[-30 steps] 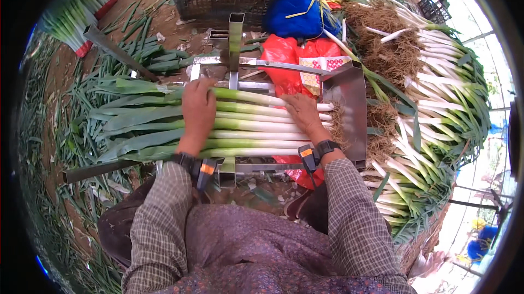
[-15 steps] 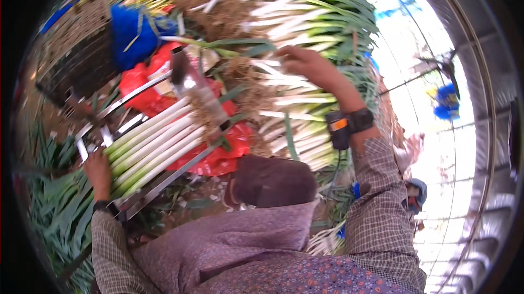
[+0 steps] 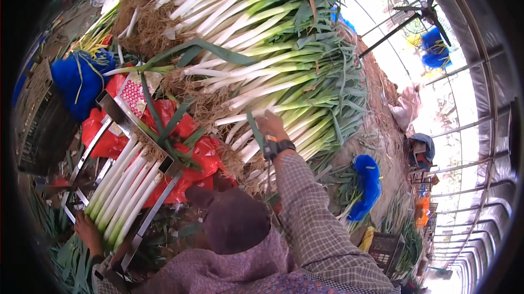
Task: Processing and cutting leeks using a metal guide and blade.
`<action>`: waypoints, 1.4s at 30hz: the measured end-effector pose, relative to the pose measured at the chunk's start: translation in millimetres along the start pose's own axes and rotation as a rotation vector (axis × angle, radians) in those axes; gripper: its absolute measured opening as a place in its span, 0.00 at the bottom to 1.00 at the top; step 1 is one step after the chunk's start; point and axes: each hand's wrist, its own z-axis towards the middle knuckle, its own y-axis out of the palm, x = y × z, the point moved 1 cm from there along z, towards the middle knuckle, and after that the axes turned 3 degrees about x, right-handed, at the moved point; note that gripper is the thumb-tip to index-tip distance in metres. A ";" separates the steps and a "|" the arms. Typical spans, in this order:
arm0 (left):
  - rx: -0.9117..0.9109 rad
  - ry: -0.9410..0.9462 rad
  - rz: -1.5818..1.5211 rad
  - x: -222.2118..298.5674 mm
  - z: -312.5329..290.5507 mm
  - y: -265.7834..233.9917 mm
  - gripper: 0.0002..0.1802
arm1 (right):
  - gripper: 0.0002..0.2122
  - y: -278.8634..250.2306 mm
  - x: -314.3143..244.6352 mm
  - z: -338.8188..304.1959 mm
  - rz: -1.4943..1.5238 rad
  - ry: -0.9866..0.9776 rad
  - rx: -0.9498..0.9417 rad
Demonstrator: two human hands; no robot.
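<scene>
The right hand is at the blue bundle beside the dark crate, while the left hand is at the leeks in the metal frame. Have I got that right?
Not quite: the right hand is at the big leek pile, as the head view shows. The left hand is indeed at the leeks in the metal frame.

sleeve (image 3: 314,212): grey check | wrist strap (image 3: 286,145): black | garment (image 3: 218,265): purple, floral | trouser leg (image 3: 237,223): dark
</scene>
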 end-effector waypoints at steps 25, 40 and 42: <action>0.175 0.061 -0.052 9.0 -3.2 4.2 0.15 | 0.07 -39.5 -278.6 -161.4 1.752 0.045 0.041; 0.098 -0.110 -0.168 24.6 -19.0 -21.7 0.18 | 0.21 237.9 -489.6 -510.4 0.787 -1.055 -0.946; 0.179 -0.113 -0.262 32.4 -17.7 -21.4 0.19 | 0.24 244.8 -482.3 -536.2 0.597 -0.953 -1.074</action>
